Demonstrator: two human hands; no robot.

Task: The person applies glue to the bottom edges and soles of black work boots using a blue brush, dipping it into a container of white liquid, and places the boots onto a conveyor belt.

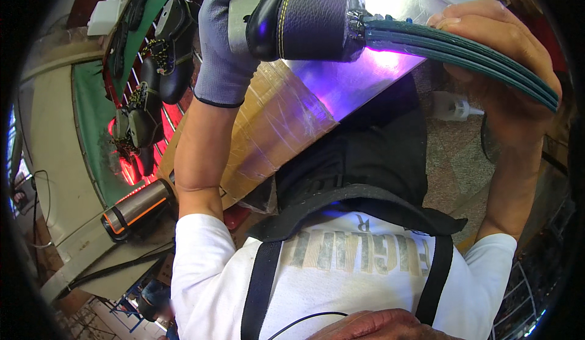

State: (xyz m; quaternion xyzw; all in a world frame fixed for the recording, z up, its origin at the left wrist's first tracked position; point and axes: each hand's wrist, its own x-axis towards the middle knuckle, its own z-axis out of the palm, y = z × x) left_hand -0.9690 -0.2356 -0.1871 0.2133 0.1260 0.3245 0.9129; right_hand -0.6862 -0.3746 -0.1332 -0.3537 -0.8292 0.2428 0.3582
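Note:
My left hand (220, 50), in a grey glove, is closed around a black leather shoe upper (314, 20) with yellow stitching. A grey, rough band runs along the edge of the shoe that faces right. My bare right hand (512, 44) grips the far end of a dark green ridged shoe sole (460, 50). The sole bends down toward the right, and its left end meets the shoe's rough edge. Whether the two are stuck together there I cannot tell. Below them, purple-white light falls on a shiny work surface (359, 87).
Cardboard wrapped in clear film (268, 120) lies below my left hand. Several black shoes (173, 44) sit on a red-lit rack at the left, beside a green strip (97, 139). A silver cylinder with orange trim (139, 209) is near my left elbow. A squeeze bottle (451, 105) stands at the right.

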